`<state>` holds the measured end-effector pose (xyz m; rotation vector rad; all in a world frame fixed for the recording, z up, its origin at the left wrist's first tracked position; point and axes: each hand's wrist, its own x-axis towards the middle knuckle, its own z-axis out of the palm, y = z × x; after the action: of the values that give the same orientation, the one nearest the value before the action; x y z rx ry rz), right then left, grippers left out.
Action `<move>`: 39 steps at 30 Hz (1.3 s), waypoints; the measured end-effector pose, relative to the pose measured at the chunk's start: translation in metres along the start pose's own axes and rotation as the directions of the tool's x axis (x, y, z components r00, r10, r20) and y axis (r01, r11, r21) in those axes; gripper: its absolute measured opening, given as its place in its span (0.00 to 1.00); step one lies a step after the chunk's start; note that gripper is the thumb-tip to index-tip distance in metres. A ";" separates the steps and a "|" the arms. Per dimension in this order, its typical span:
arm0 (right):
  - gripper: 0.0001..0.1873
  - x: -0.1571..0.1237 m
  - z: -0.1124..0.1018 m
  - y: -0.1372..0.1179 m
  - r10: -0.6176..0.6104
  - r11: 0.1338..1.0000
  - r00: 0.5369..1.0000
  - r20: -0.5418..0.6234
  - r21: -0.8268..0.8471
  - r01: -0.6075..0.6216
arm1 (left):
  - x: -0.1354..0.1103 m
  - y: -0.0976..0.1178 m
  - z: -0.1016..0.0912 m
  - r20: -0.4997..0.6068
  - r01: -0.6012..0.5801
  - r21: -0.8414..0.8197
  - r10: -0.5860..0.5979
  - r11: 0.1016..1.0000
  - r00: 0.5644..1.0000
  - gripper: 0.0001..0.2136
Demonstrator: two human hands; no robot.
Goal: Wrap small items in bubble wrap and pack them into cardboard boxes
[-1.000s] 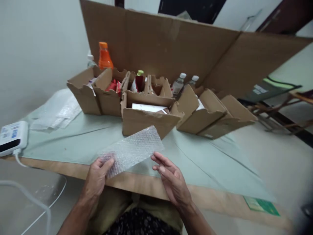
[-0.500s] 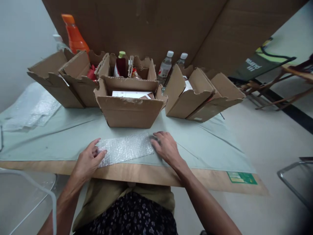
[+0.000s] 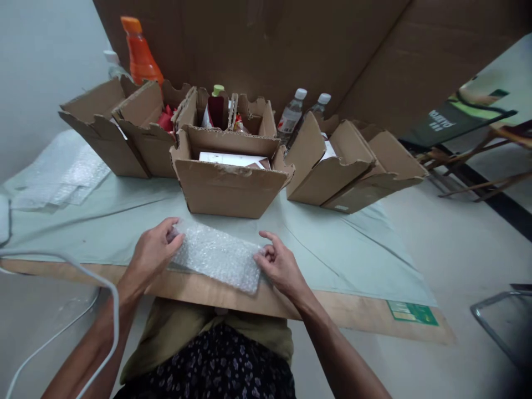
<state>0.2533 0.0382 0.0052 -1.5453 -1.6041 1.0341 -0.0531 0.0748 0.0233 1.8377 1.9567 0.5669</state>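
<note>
A clear bubble wrap piece (image 3: 218, 252), flat and oblong, is stretched between my two hands over the table's front edge. Its left end is pinched between the thumb and fingers of my left hand (image 3: 155, 244). At the opposite end, the thumb and curled fingers of my right hand (image 3: 280, 263) grip the edge, with the index finger raised. The wrap slants, its right end nearer to me. Just behind it stands an open cardboard box (image 3: 228, 191) with a white box (image 3: 233, 159) inside.
More bubble wrap sheets (image 3: 68, 169) lie at the left. Cardboard bins stand in a row behind, with an orange bottle (image 3: 143, 58) and clear bottles (image 3: 291, 113) beyond them. A pale cable (image 3: 112, 293) loops past my left forearm. The table's wooden edge (image 3: 332, 305) runs along the front.
The bubble wrap has swung so its right end is closer to me and its left end farther away. My right hand has closed on its right end. The view has shifted slightly.
</note>
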 end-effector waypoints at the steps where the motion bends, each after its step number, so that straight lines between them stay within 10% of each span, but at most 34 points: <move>1: 0.30 -0.006 0.002 -0.001 0.009 1.000 0.999 0.032 -0.011 -0.009 | 0.006 0.000 0.001 -0.005 -0.004 0.025 0.004 1.000 1.000 0.22; 7: 0.24 -0.063 0.026 -0.023 0.035 0.998 0.968 0.250 0.033 -0.044 | 0.020 0.010 0.020 0.006 -0.179 0.093 0.180 0.979 0.984 0.19; 12: 0.18 -0.113 0.054 -0.021 0.172 0.959 0.925 0.338 0.157 -0.236 | 0.024 0.045 0.042 0.085 -0.458 0.016 0.455 0.889 0.886 0.17; 17: 0.25 -0.122 0.065 -0.011 0.216 0.826 0.921 0.324 0.443 -0.349 | -0.013 0.030 0.013 0.018 -0.598 -0.192 0.612 0.778 0.791 0.21; 20: 0.29 -0.114 0.062 -0.017 0.167 0.727 0.921 0.353 0.586 -0.357 | -0.061 0.005 -0.008 0.181 -0.569 -0.340 0.646 0.749 0.742 0.30; 26: 0.29 -0.095 0.062 -0.025 0.080 0.622 0.938 0.338 0.718 -0.311 | -0.112 -0.008 0.021 0.082 -0.418 -0.315 0.463 0.852 0.883 0.19; 30: 0.27 -0.093 0.048 -0.024 0.064 0.867 0.991 0.122 0.485 -0.116 | -0.099 -0.001 0.040 0.013 -0.230 -0.311 0.246 0.922 0.969 0.17; 32: 0.20 -0.091 0.039 -0.026 -0.138 0.967 0.989 -0.046 0.209 0.145 | -0.094 0.001 0.040 0.022 -0.189 -0.290 0.204 0.938 0.979 0.19; 35: 0.16 -0.080 0.034 -0.030 -0.517 0.833 0.856 0.022 -0.217 0.509 | -0.092 0.001 0.040 0.046 -0.157 -0.259 0.174 0.953 0.984 0.23; 39: 0.15 -0.055 0.043 -0.029 -0.571 0.570 0.742 0.350 -0.481 0.666 | -0.094 -0.001 0.045 0.025 -0.187 -0.198 0.196 0.962 0.980 0.24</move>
<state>0.2060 -0.0198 0.0147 -1.0538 -2.4971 0.2549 -0.0239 -0.0179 -0.0144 1.9076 1.6411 0.7423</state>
